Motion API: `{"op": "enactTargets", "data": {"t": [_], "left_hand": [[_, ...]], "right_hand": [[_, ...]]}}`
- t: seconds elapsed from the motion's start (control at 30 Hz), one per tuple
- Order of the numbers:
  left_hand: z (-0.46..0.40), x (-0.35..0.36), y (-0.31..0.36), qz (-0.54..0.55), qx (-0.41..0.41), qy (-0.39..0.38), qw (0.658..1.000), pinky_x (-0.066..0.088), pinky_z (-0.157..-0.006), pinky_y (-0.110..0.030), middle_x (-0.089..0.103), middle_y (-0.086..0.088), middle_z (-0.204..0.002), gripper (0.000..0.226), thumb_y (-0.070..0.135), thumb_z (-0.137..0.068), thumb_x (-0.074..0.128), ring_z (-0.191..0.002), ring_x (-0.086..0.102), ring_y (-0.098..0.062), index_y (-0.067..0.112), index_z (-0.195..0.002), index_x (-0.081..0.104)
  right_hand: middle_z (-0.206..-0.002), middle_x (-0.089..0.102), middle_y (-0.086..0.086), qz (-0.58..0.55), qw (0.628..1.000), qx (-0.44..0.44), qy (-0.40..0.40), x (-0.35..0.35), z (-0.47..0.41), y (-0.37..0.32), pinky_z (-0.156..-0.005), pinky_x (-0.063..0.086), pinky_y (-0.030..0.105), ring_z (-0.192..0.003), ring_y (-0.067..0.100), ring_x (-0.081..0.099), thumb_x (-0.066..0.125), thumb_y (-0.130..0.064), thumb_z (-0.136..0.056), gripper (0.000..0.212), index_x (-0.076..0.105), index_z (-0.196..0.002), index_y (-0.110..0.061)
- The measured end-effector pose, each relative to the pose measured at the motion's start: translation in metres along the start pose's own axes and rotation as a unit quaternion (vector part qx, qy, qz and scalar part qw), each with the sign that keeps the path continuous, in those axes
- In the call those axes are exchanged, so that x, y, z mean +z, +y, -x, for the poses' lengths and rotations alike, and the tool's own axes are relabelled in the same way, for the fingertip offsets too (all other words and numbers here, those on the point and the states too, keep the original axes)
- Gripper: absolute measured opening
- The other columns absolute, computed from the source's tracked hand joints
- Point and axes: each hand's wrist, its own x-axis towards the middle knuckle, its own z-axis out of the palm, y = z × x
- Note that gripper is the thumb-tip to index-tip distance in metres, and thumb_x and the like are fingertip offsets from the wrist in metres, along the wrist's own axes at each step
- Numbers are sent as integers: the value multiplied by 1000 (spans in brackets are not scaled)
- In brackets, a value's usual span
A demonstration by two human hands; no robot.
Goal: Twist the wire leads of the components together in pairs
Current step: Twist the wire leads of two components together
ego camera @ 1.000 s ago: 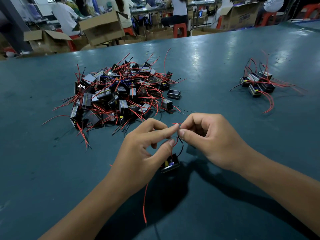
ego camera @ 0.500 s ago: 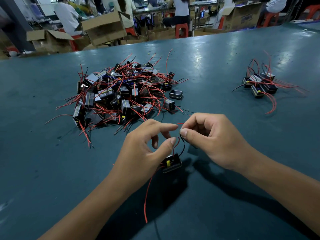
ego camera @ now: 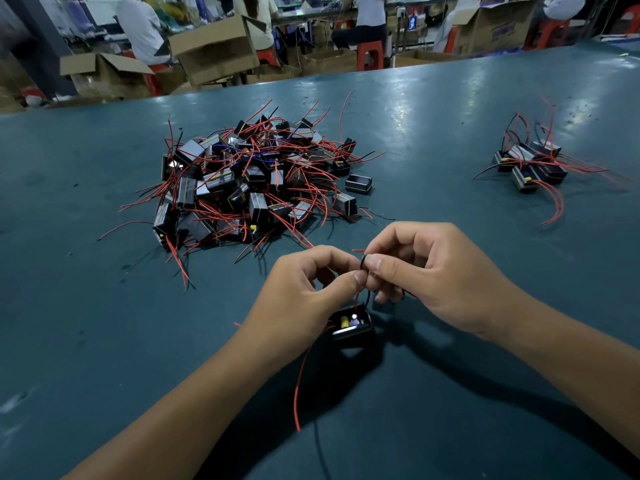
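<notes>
**K:** Lower centre of frame: small black box-shaped component with a yellow part inside (ego camera: 351, 323) hangs or rests just under both hands, can't tell if it touches the dull teal tabletop (ego camera: 104, 341). Why held so low?

**M:** Probably keeps the leads slack. Left hand (ego camera: 304, 296) pinches the thin red and black leads (ego camera: 362, 263) between thumb and forefinger; right hand (ego camera: 426, 271) pinches the same pair right beside it, fingertips nearly touching. Short span between grips, so the twist should stay tight.

**K:** Orientation?

**M:** Open face up toward camera, long axis roughly left-right, slightly tilted. Leads run up from it into the pinch. One loose red wire (ego camera: 299, 386) trails toward bottom of frame.

**K:** Stock?

**M:** Big tangled heap of black boxes with red wires (ego camera: 256, 181) centre-left, small cluster of the same boxes (ego camera: 530, 164) upper right. Likely undone versus done.
</notes>
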Motion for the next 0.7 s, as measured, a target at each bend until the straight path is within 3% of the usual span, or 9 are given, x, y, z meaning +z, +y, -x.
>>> {"op": "enactTargets", "data": {"t": [0.07, 0.17, 0.27, 0.33, 0.43, 0.57, 0.7], "left_hand": [[0, 1, 1, 6, 1, -2, 1000, 46, -70, -32, 72, -11, -84, 17, 30, -84, 67, -72, 57, -19, 14, -89, 73], [0, 2, 2, 4, 7, -12, 1000, 46, -70, -38, 69, -15, -84, 18, 28, -86, 64, -73, 56, -27, 10, -89, 68], [0, 2, 3, -27, 21, -12, 999, 36, -60, -15, 58, 9, -66, 10, 23, -87, 61, -59, 46, -2, 14, -83, 63], [-1, 0, 3, -48, 25, -14, 998, 34, -56, -8, 51, 19, -62, 12, 17, -91, 64, -54, 45, 2, 17, -79, 60], [0, -5, 3, -84, 45, -10, 995, 34, -55, -7, 53, 15, -66, 17, 10, -94, 66, -53, 46, 4, 16, -80, 60], [0, -8, 6, -100, 51, -24, 993, 34, -59, -10, 57, 10, -74, 11, 17, -95, 66, -58, 47, 3, 17, -85, 63], [0, -6, 6, -109, 51, -29, 992, 35, -58, -7, 54, 19, -66, 15, 11, -95, 65, -57, 47, 5, 16, -83, 59]], "right_hand": [[-71, 72, 12, -4, 1000, 1, 1, 0, 0, -1, -54, 51, 26, -59, 21, 67, 63, -4, -93, 5, 64, -88, -4], [-73, 72, 14, 2, 1000, 1, -1, 0, 1, -2, -55, 51, 26, -60, 23, 68, 63, -4, -92, 6, 63, -86, -6], [-74, 72, 13, 9, 1000, 5, 0, 0, 0, -1, -56, 52, 25, -60, 21, 68, 63, -5, -93, 8, 63, -85, -7], [-72, 72, 11, 13, 1000, 8, 10, -1, -1, 0, -55, 51, 23, -59, 19, 67, 63, -6, -93, 9, 63, -84, -7], [-71, 72, 9, 21, 1000, 6, 9, -4, -1, 1, -54, 50, 21, -58, 17, 67, 64, -7, -93, 9, 63, -84, -8], [-73, 73, 5, 55, 998, -8, -11, -11, -1, -1, -56, 50, 19, -61, 15, 68, 66, -9, -93, 10, 64, -84, -13], [-73, 73, 5, 67, 998, -11, -7, -12, -1, 1, -66, 60, 34, -65, 19, 69, 67, -11, -92, 10, 65, -83, -14]]}}
